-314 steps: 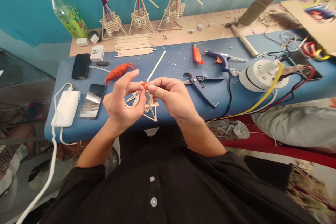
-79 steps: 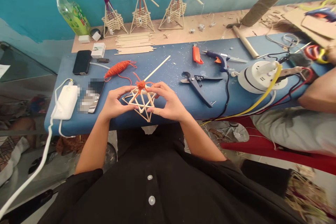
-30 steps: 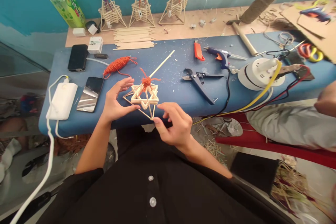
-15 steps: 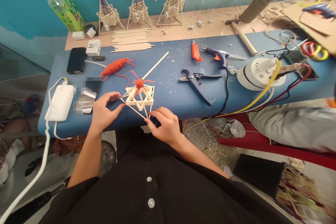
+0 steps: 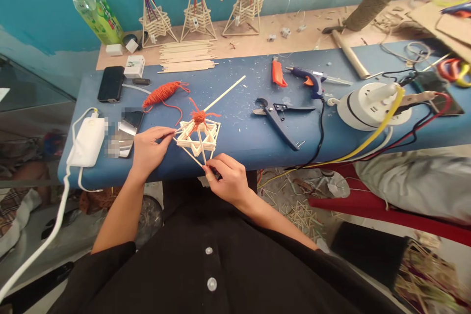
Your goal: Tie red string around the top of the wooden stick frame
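A small lantern-like frame of pale wooden sticks [image 5: 197, 143] stands on the blue table close to its front edge. Orange yarn is knotted at its peak, and one long stick slants up and away from there. My left hand [image 5: 151, 149] pinches the frame's left corner between thumb and fingertips. At the near corner, where base sticks meet, my right hand [image 5: 227, 175] grips with thumb and forefinger. A bundle of orange yarn [image 5: 162, 94] lies behind the frame, its loose strand trailing toward it.
Three similar stick frames [image 5: 196, 22] stand at the back beside a row of loose sticks [image 5: 188, 56]. To the right lie pruning shears [image 5: 277, 120], a glue gun [image 5: 312, 81], an orange cutter [image 5: 278, 73] and a white power socket [image 5: 362, 105]. A power bank [image 5: 87, 141] sits left.
My left thumb and fingers, apart before, have closed on the frame's left corner. My right hand keeps its hold on the near corner. The view has shifted slightly.
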`<state>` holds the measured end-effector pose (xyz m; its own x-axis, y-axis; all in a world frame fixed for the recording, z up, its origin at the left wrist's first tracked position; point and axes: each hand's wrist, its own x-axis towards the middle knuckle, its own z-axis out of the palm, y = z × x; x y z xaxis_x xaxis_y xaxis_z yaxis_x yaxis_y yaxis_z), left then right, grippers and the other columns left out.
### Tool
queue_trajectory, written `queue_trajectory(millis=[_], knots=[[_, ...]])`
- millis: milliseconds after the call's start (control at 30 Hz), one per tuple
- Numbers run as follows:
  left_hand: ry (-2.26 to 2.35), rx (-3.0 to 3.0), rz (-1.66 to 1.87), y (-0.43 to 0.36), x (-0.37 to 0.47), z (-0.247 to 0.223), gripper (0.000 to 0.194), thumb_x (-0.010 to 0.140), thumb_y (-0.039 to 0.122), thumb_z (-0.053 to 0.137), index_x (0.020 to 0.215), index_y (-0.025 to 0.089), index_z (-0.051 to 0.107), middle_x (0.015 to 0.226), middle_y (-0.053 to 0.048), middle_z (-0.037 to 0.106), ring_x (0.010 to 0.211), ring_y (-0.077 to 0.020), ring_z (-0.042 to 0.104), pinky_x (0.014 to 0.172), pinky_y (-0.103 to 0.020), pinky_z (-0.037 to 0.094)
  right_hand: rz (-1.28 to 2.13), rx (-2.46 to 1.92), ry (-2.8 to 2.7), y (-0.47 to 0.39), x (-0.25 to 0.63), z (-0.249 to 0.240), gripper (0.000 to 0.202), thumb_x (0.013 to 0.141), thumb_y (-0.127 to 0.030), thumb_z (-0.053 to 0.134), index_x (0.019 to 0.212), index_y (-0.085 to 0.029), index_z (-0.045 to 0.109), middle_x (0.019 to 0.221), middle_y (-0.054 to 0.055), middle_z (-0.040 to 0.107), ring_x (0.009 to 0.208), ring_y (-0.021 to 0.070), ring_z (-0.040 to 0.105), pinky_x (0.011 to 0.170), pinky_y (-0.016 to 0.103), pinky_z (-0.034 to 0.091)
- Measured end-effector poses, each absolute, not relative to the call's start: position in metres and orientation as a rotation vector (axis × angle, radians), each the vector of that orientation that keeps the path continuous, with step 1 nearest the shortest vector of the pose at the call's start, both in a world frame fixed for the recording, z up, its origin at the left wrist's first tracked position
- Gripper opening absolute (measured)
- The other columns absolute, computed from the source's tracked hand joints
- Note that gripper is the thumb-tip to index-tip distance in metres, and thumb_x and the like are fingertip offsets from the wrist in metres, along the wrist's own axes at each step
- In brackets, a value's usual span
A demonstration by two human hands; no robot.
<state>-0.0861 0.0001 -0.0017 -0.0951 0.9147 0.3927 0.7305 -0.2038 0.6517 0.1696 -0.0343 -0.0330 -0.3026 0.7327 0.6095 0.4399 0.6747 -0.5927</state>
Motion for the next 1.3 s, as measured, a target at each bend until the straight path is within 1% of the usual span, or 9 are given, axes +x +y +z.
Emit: queue_trajectory(millis=[100,267,500,700,967,1067,1167,1233,1300], knots=[[1.812,1.94,1.189,0.008,-0.081,0.002,0.022,0.095,0.032,0.071,0.092,0.022,0.09,0.097,-0.005,0.088,0.092,-0.0239,0.084,0.093,-0.035,0.066,0.403,-0.917,-1.942,-0.031,0.172,-0.031,0.016,0.103,-0.015,0.066,0.089,-0.02,0.071,0.077,0.003,0.072,0.064,0.0147,0.062,0.065,0.029,0.054],[1.759,1.934,1.149,0.03,-0.074,0.007,0.023,0.092,0.031,0.07,0.094,0.02,0.09,0.098,-0.006,0.088,0.09,-0.0227,0.083,0.083,-0.03,0.064,0.389,-0.927,-1.936,-0.022,0.173,-0.029,0.018,0.105,-0.019,0.065,0.089,-0.02,0.072,0.078,0.004,0.073,0.064,0.0148,0.061,0.066,0.03,0.055],[1.718,1.966,1.034,0.073,-0.069,0.013,0.027,0.09,0.03,0.068,0.097,0.018,0.091,0.1,-0.008,0.088,0.093,-0.0242,0.082,0.083,-0.031,0.061,0.341,-0.918,-1.895,-0.001,0.165,-0.031,0.018,0.105,-0.021,0.065,0.088,-0.02,0.073,0.077,0.004,0.072,0.063,0.0147,0.06,0.065,0.03,0.053],[1.65,2.038,0.96,0.108,-0.059,0.016,0.028,0.089,0.025,0.066,0.1,0.016,0.091,0.104,-0.008,0.088,0.099,-0.0261,0.082,0.096,-0.033,0.059,0.381,-1.031,-1.899,0.018,0.158,-0.032,0.022,0.106,-0.026,0.063,0.088,-0.019,0.074,0.082,0.006,0.074,0.065,0.0147,0.061,0.068,0.029,0.053],[1.626,2.013,0.91,0.127,-0.053,0.008,0.028,0.089,0.022,0.065,0.1,0.019,0.091,0.104,-0.007,0.088,0.1,-0.0273,0.081,0.102,-0.038,0.061,0.327,-1.097,-1.893,0.032,0.151,-0.041,0.02,0.103,-0.024,0.067,0.086,-0.02,0.076,0.08,0.005,0.074,0.066,0.0155,0.063,0.069,0.029,0.052],[1.717,1.992,0.935,0.128,-0.067,0.007,0.027,0.088,0.021,0.067,0.101,0.021,0.09,0.109,-0.008,0.088,0.102,-0.0283,0.081,0.102,-0.041,0.062,0.324,-1.09,-1.902,0.033,0.154,-0.044,0.017,0.101,-0.023,0.069,0.087,-0.02,0.078,0.079,0.005,0.074,0.065,0.016,0.064,0.069,0.029,0.053],[1.95,1.975,1.01,0.131,-0.094,0.016,0.03,0.087,0.024,0.071,0.113,0.018,0.087,0.112,-0.012,0.086,0.099,-0.0284,0.078,0.102,-0.044,0.061,0.375,-1.095,-1.895,0.031,0.16,-0.044,0.014,0.101,-0.027,0.072,0.091,-0.019,0.079,0.081,0.006,0.075,0.063,0.0152,0.063,0.067,0.029,0.055],[2.081,1.994,0.988,0.135,-0.115,0.022,0.038,0.083,0.025,0.077,0.119,0.017,0.085,0.122,-0.015,0.083,0.114,-0.0323,0.075,0.113,-0.048,0.056,0.402,-1.09,-1.87,0.028,0.164,-0.042,0.017,0.101,-0.03,0.073,0.089,-0.019,0.078,0.079,0.005,0.074,0.062,0.0146,0.063,0.065,0.028,0.055],[2.121,2.005,0.839,0.139,-0.131,0.024,0.053,0.075,0.03,0.087,0.126,0.016,0.082,0.133,-0.018,0.079,0.129,-0.0385,0.07,0.122,-0.052,0.05,0.426,-1.074,-1.849,0.024,0.167,-0.04,0.021,0.103,-0.03,0.07,0.087,-0.019,0.077,0.076,0.004,0.072,0.062,0.0141,0.064,0.065,0.027,0.055]])
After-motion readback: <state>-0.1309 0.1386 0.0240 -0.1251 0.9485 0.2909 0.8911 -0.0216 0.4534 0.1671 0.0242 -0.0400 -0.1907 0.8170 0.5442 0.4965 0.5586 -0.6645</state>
